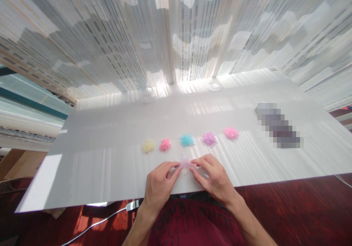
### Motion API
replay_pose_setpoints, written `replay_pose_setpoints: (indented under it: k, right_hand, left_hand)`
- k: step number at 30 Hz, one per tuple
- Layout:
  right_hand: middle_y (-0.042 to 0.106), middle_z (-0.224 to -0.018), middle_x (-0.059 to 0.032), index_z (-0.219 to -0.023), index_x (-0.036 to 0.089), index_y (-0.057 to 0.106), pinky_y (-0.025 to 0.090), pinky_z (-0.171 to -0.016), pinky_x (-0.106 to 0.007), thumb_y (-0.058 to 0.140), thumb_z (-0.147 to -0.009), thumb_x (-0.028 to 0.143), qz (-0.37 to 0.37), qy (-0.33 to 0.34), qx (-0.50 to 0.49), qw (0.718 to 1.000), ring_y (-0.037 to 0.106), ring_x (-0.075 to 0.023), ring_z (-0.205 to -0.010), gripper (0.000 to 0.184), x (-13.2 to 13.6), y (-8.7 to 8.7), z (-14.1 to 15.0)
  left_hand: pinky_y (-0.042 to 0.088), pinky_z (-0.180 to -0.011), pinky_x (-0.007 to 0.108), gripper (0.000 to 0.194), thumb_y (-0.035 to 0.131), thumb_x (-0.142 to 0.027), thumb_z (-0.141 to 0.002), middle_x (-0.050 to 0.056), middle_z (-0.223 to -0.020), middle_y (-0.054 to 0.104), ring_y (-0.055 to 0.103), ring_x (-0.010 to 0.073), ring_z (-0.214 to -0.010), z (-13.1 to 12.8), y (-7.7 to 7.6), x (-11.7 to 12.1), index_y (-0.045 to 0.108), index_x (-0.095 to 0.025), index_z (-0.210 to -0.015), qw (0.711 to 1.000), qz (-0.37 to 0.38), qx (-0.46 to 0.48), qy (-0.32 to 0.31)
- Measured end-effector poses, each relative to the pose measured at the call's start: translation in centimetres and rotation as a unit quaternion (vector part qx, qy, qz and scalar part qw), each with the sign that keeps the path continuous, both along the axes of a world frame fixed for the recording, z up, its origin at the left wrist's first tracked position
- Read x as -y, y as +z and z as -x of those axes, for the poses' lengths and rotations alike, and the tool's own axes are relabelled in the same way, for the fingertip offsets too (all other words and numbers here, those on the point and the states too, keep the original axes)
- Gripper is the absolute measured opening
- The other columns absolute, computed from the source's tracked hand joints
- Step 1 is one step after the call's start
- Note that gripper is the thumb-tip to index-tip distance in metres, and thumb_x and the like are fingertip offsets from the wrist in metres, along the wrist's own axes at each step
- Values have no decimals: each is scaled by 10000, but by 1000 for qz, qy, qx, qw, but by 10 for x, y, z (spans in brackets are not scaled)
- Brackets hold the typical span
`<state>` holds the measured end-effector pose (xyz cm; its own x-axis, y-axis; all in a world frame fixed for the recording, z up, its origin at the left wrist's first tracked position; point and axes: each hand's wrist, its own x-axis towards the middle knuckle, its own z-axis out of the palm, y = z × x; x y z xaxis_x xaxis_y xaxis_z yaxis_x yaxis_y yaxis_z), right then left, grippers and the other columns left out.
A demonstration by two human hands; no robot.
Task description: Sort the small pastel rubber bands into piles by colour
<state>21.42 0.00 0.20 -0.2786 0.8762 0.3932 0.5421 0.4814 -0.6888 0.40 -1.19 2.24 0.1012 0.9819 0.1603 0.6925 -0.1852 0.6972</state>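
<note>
Near the front edge of the white table lies a small loose pile of pale pink and clear strands, which look like small rubber bands (185,162). My left hand (161,180) pinches the pile's left side between thumb and forefinger. From the right, my right hand (213,174) has its thumb and fingertips closed in on the other side. Just beyond are separate little piles in a row: a yellow pile (148,146), a coral pink pile (165,145), a teal pile (187,140), a purple pile (209,138) and a bright pink pile (231,132).
The white table (110,128) reaches back to striped sheer curtains (165,37). A clear round dish (214,86) stands at the back, with another faint clear item to its left. A pixelated object (279,127) lies at right. A white cable (96,224) hangs below the front edge.
</note>
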Motion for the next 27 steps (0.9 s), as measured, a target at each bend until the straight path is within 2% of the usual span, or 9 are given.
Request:
replay_pose_setpoints:
  k: [5,11,16,20,27]
  right_hand:
    - [679,-884,-51,-1084,214,682,566,-777,-347,617,-1007,195,9,-5,-35,999,656,-206,-857,103,-1,4,3]
    - [712,-995,-71,-1202,234,667,604,-810,-344,634,-995,224,27,49,-92,994,688,-203,-900,210,-3,15,14]
    - [731,-969,-56,-1169,234,674,609,-824,-326,603,-1015,236,57,63,-101,991,703,-181,-862,170,-5,20,19]
    - [748,-929,-44,-1086,239,703,605,-801,-301,587,-1020,229,84,70,-101,989,707,-171,-827,134,-6,22,16]
    - [763,-881,-26,-1023,232,722,594,-738,-273,623,-1000,254,92,35,-99,990,706,-159,-761,105,-5,20,12]
  left_hand:
    - [507,-607,230,136,702,-325,-940,8,-827,785,575,118,-572,5,2,0,805,-237,-943,997,16,69,17]
    - [487,-532,214,159,763,-374,-889,7,-731,767,542,110,-530,5,7,0,816,-226,-873,985,50,163,23]
    - [473,-536,227,192,753,-402,-892,32,-792,796,530,110,-534,7,6,0,828,-225,-885,980,73,182,16]
    - [446,-520,238,230,745,-428,-887,40,-763,784,516,115,-524,8,3,0,832,-215,-894,979,97,179,29]
    - [434,-511,227,225,744,-425,-890,24,-746,776,505,106,-511,10,-1,0,823,-214,-880,979,94,175,34]
